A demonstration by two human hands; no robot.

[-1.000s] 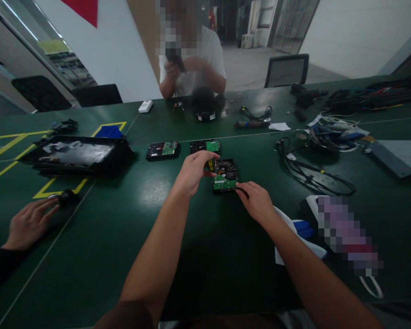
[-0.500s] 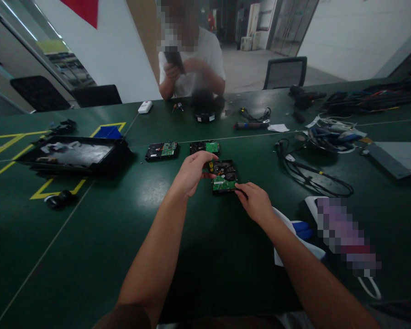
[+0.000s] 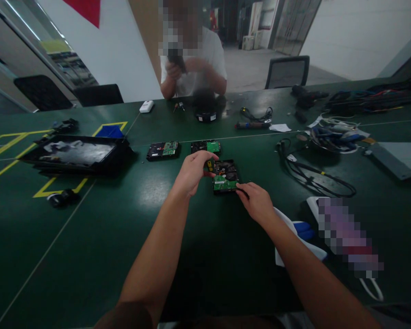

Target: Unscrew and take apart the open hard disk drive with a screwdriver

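Note:
A hard drive (image 3: 227, 170) lies in front of me with its green circuit board facing up. My left hand (image 3: 194, 171) is at its left side, fingers and thumb curled around a small black-and-yellow piece (image 3: 210, 165), whose kind I cannot make out. At the near right corner, my right hand (image 3: 255, 198) pinches the drive's edge between thumb and fingers. Just behind stands a second hard drive (image 3: 212, 146), partly covered by my left fingers. A third drive (image 3: 163, 150) rests further left, also board side up.
A black tray-like casing (image 3: 78, 153) is on the left, near yellow tape. To the right are black cables (image 3: 315, 176), a cable bundle (image 3: 335, 137), a grey metal box (image 3: 399, 157) and a blurred-out phone-like object (image 3: 349, 233). Across the table sits a person (image 3: 195, 64) holding a dark device.
The whole view shifts slightly. Both hands keep their places at the hard drive, and nothing is visibly taken up or let go.

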